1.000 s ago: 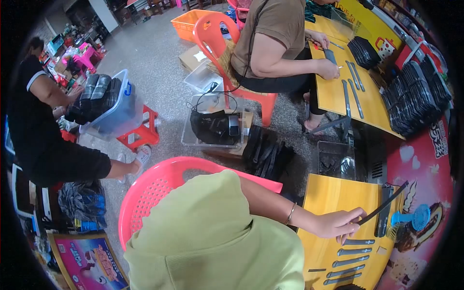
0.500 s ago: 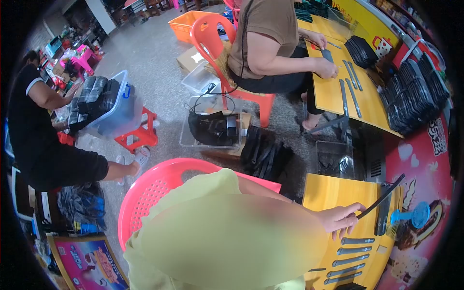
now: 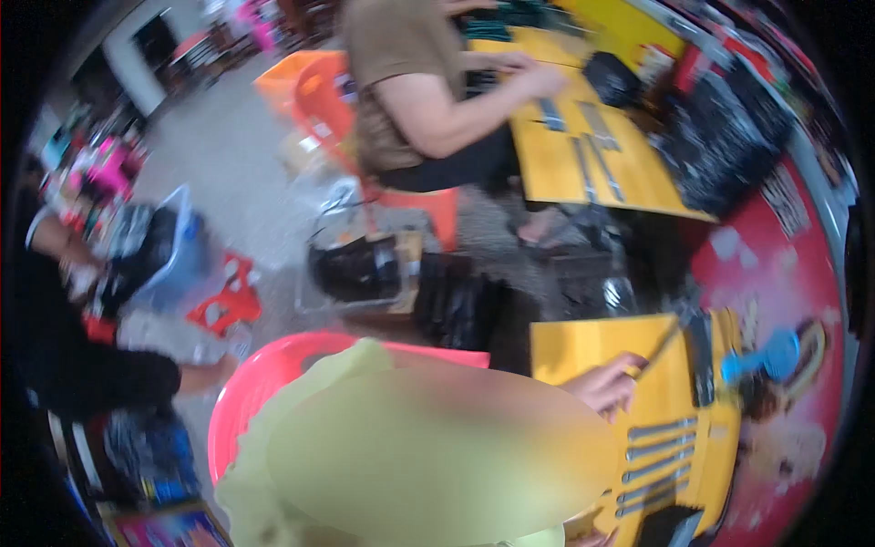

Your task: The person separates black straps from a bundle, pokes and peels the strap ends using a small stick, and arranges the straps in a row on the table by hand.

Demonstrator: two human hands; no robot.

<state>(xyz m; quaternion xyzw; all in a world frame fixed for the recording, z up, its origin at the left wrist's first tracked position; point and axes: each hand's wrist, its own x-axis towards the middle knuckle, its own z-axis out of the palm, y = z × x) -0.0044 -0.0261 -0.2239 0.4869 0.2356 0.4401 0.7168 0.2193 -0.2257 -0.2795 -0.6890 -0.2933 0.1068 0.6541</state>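
My left hand (image 3: 606,387), at the left side of the near yellow table (image 3: 570,342), is closed on one end of a dark strip (image 3: 663,342), which slants up and away. Several similar dark grey strips (image 3: 658,451) lie side by side on the table just beyond that hand. A larger black piece (image 3: 700,360) lies past the raised strip. At the bottom edge my right hand (image 3: 594,538) shows only in part, close to a black item (image 3: 670,524). Its fingers are blurred and cut off.
A blue fan (image 3: 766,357) stands at the table's far edge. A person (image 3: 410,91) sits at another yellow table (image 3: 556,173) holding strips. Another person (image 3: 82,365) stands by a plastic tub (image 3: 178,264). Black bundles (image 3: 460,301) lie on the floor.
The view has swung and blurred. My left hand has drawn back a little with the dark strip. My right hand and a black item have come into view at the bottom.
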